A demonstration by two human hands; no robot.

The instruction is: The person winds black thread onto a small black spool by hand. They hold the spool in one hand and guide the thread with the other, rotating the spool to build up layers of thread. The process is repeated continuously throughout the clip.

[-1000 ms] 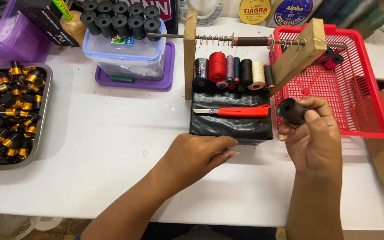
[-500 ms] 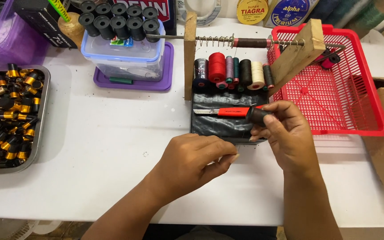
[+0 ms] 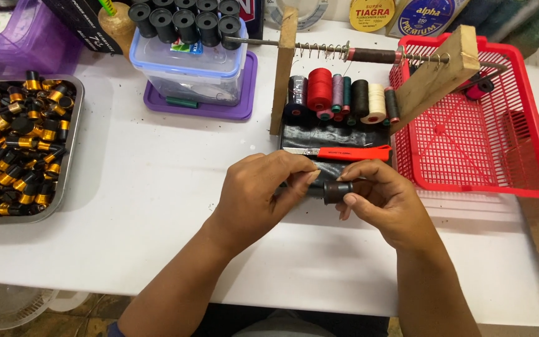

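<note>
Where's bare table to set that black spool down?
The widest bare patch of the table lies between the metal tray and the left hand, in front of the purple lid. A strip runs along the near edge. Behind the right hand, the cutter, thread spools and red basket crowd in.

Yellow round label (image 3: 372, 14) and blue label (image 3: 428, 15) stand top centre.

A small dark cylindrical part (image 3: 334, 190) is held lying sideways between the fingertips of both hands, just above the white table's middle.
</note>
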